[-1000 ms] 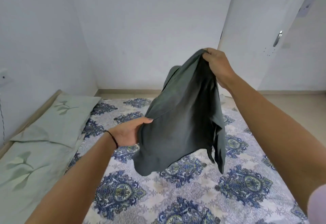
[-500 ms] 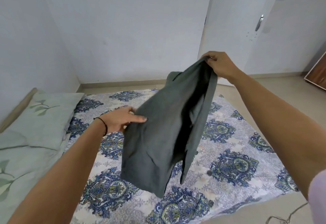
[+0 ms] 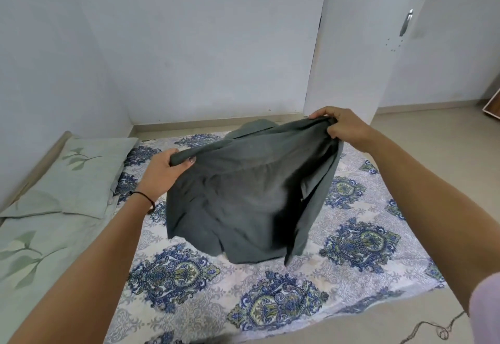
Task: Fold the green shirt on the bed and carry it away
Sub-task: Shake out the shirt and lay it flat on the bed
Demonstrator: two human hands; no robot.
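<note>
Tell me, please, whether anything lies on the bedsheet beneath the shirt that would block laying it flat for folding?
Nothing visible does. Both hands, left and right, grip the green shirt over bare patterned bedsheet; the pillows lie off to the left.

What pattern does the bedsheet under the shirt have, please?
Blue and green ornate medallions on a pale bedsheet, shown in the head view.

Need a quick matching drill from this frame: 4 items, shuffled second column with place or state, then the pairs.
Items
1. green shirt
2. left hand
3. pillow
4. door handle

Place or state
A. far upper right, on the white door
B. held up over the bed by both hands
C. on the bed's left side
D. black band at its wrist, gripping the shirt's edge

Pairs: 1-B, 2-D, 3-C, 4-A
</note>
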